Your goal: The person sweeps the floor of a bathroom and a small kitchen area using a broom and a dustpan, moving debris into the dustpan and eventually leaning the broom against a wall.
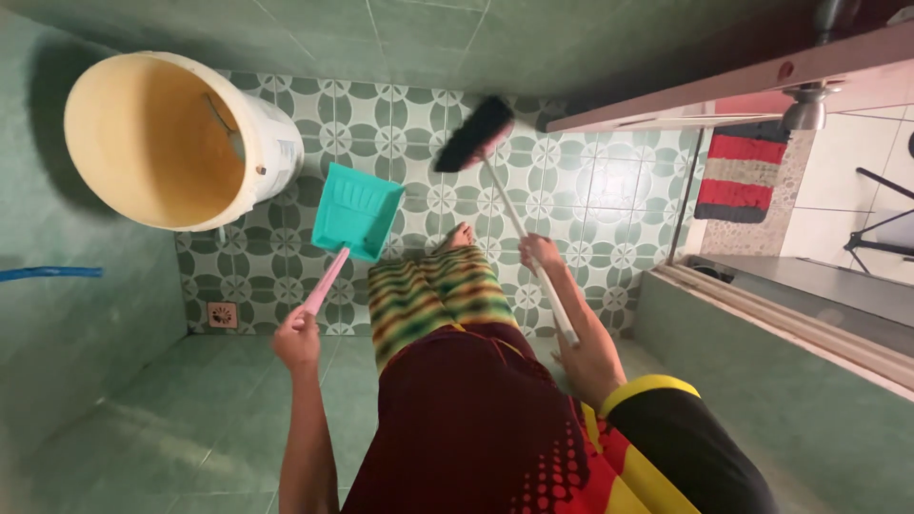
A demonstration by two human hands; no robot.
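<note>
Presently, a teal plastic dustpan (357, 211) is gripped by the left hand (297, 340) beside the cream plastic bucket (181, 138); a black-bristled, white-handled broom (474, 134) is grasped by the right hand (541, 252); no sweepings are collected yet.

Dim greenish light, brighter at the doorway (edges bend strongly).

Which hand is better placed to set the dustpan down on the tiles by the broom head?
Left, probably. The left hand already holds the teal dustpan by its pink handle, raised beside the broom head. The right hand grips the broomstick.
</note>
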